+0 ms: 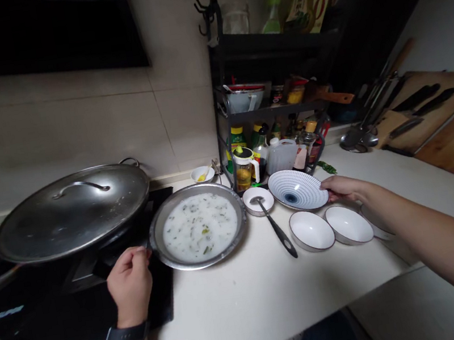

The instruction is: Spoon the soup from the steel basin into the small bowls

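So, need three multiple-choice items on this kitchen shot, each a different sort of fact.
1. What does the right hand touch?
A) patterned bowl
B) knife
C) bottle

2. What colour is the liquid in the steel dish?
A) red
B) white
C) brown

3. The pan on the hob is:
A) uncovered
B) upside down
C) lidded

1: A, the fingers are on its rim.
2: B, it looks milky white, with green flecks.
3: C, a steel lid sits on it.
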The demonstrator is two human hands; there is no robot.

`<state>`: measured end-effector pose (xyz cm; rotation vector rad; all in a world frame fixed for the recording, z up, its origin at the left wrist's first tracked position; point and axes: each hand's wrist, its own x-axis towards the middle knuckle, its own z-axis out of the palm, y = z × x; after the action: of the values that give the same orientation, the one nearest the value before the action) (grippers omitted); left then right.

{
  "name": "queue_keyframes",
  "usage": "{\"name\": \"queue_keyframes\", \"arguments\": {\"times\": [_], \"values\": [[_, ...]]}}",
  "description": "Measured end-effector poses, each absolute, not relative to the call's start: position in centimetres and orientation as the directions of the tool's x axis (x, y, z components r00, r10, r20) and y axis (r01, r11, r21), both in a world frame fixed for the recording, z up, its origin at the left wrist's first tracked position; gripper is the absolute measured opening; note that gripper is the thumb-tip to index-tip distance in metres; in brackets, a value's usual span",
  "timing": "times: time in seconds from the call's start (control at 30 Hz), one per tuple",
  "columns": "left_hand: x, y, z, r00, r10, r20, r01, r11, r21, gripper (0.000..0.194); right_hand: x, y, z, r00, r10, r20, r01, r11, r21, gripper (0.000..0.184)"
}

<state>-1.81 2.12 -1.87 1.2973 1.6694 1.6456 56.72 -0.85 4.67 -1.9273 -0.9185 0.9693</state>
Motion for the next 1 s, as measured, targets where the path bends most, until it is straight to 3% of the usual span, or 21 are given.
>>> {"name": "queue_keyframes", "arguments": {"times": [0.13, 0.33, 0.43, 0.53, 0.6, 0.67, 0.7, 0.77, 0.83, 1.0], "values": [[-1.9, 2.2, -2.1, -0.460, 0.842, 0.282, 0.291, -0.156, 0.944, 0.020, 56.6, -0.4, 4.7, 0.398, 0.815, -0.421, 0.283, -0.546, -0.789, 0.020], [-1.9, 2.3, -2.2, -0.457, 0.840, 0.292, 0.309, -0.158, 0.938, 0.020, 55.7, 0.0, 5.5, 0.412, 0.800, -0.436, 0.435, -0.593, -0.678, 0.023], [-1.9, 2.3, -2.2, -0.465, 0.841, 0.276, 0.290, -0.149, 0.945, 0.020, 54.8, -0.1, 6.9, 0.453, 0.808, -0.377, 0.555, -0.587, -0.590, 0.027], [-2.0, 2.5, -2.6, -0.437, 0.854, 0.282, 0.277, -0.171, 0.945, 0.019, 53.1, -1.5, 8.6, 0.507, 0.845, -0.170, 0.709, -0.521, -0.476, 0.037], [-2.1, 2.6, -2.9, -0.417, 0.859, 0.295, 0.276, -0.189, 0.942, 0.020, 51.2, -3.3, 9.1, 0.469, 0.883, 0.024, 0.815, -0.423, -0.396, 0.040], [-2.1, 2.8, -3.2, -0.403, 0.860, 0.312, 0.269, -0.214, 0.939, 0.020, 48.6, -5.6, 8.7, 0.334, 0.934, 0.124, 0.903, -0.280, -0.326, 0.040], [-2.1, 2.8, -3.3, -0.394, 0.861, 0.323, 0.269, -0.228, 0.936, 0.021, 47.2, -6.7, 8.4, 0.210, 0.966, 0.149, 0.948, -0.164, -0.274, 0.039], [-2.0, 2.9, -3.4, -0.379, 0.859, 0.344, 0.276, -0.250, 0.928, 0.022, 44.5, -8.4, 7.4, -0.264, 0.952, 0.157, 0.964, 0.262, 0.035, 0.043], [-1.9, 3.0, -3.4, -0.369, 0.858, 0.358, 0.286, -0.262, 0.922, 0.023, 42.1, -9.2, 6.4, -0.478, 0.870, 0.117, 0.870, 0.452, 0.197, 0.045], [-1.7, 2.9, -3.5, -0.341, 0.866, 0.365, 0.288, -0.273, 0.918, 0.026, 38.5, -8.4, 4.2, -0.595, 0.795, 0.121, 0.791, 0.552, 0.264, 0.029]]}}
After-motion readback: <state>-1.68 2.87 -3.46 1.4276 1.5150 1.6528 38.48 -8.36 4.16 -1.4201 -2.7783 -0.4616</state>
